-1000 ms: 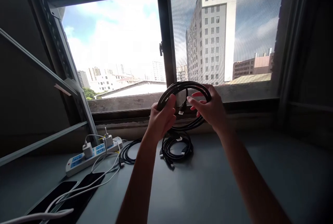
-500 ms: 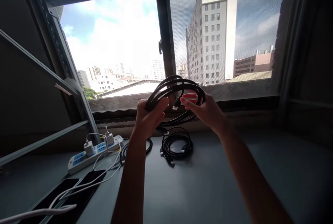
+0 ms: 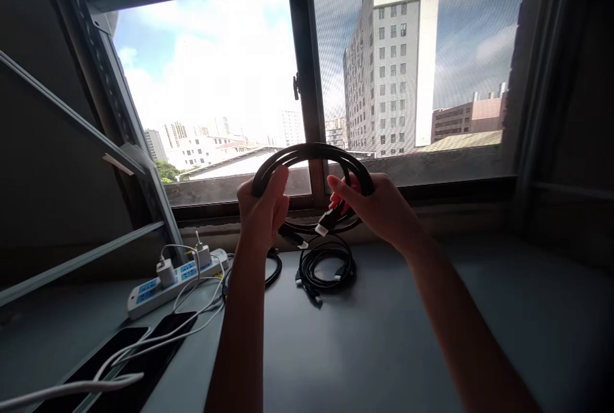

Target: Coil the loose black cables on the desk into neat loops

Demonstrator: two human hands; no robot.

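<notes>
A coiled black cable [image 3: 311, 150] is held up in front of the window, one hand on each side of the loops. My left hand [image 3: 263, 205] is closed round the coil's left side, thumb on top. On the right side, my right hand [image 3: 377, 202] grips the loops with the thumb inside the ring. Two plugs with pale metal ends hang at the coil's lower part; one plug [image 3: 328, 220] dangles inside the ring, near my right fingers. Below, a second coiled black cable [image 3: 326, 272] lies on the grey table, its plugs showing.
Another black cable [image 3: 274, 272] lies partly behind my left forearm. At left stand a white power strip [image 3: 177, 284] with two chargers and white cords, and dark phone-like slabs [image 3: 158, 342]. A window frame [image 3: 307, 68] rises behind the table [image 3: 355, 349]; metal bars [image 3: 81, 259] cross at left.
My left hand has moved left, and the coil has become wider and more evenly gathered. The plug inside the ring hangs lower than before.
</notes>
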